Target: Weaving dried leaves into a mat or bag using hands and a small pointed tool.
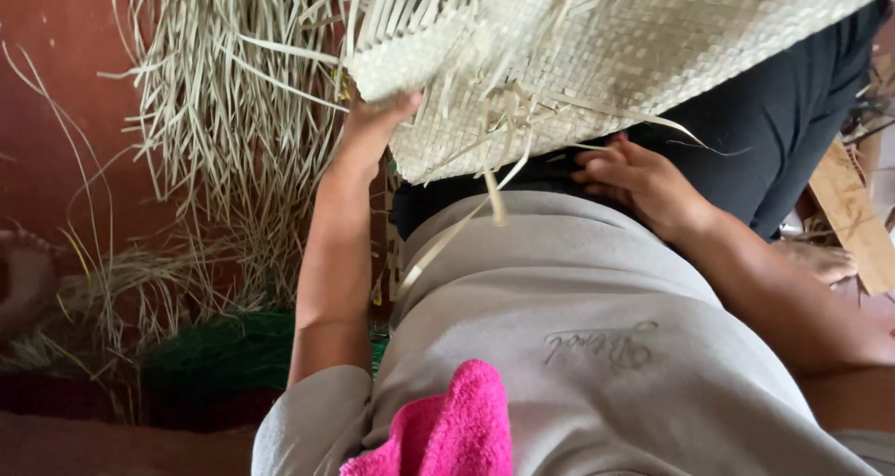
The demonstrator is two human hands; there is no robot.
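Observation:
A pale woven straw mat [597,56] fills the top of the head view, its edge curled over and loose strips [466,215] hanging from it. My left hand [373,126] grips the mat's curled lower-left corner from below. My right hand [634,182] reaches under the mat's lower edge, fingers bent among the loose strips; whether it pinches a strip is hidden. Below lie my grey shirt [578,327] and dark trousers [783,131].
Bundles of dry pale straw [224,112] hang and lie at the left over a reddish floor [56,84]. A green bundle [224,355] sits lower left. A pink cloth [457,429] rests at the bottom. A brown board [853,215] lies at the right.

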